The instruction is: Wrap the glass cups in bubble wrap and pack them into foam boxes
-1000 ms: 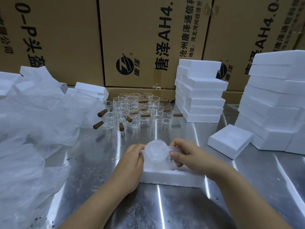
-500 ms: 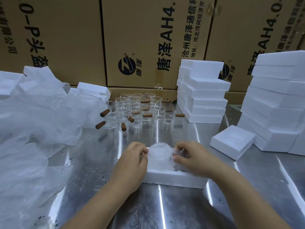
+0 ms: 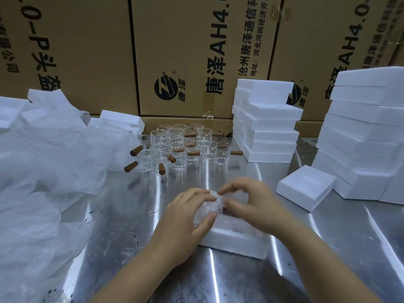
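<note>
Two hands meet on one bubble-wrapped cup [image 3: 210, 205], which sits at the open foam box [image 3: 236, 240] in the middle of the steel table [image 3: 122, 232]. The left hand [image 3: 185, 217] curls round the bundle's left side, with the thumb laid along its near face. The right hand [image 3: 251, 204] closes on the opposite side, its fingertips pinching the wrap at the crown. The hands cover the recess, so how deep the cup sits cannot be told. Bare steel lies beyond the box, up to a cluster of unwrapped glass cups [image 3: 223, 154] with brown handles. To the left, a strip of bare table runs to a heap of bubble wrap [image 3: 43, 162] that spreads to the frame's edge. To the right, a loose foam piece [image 3: 306, 189] lies near the box but apart from it, and it touches a tall foam stack [image 3: 367, 136]. A lower foam stack [image 3: 269, 127] stands just beside the cups. Printed cardboard cartons [image 3: 185, 51] wall off the far side.
</note>
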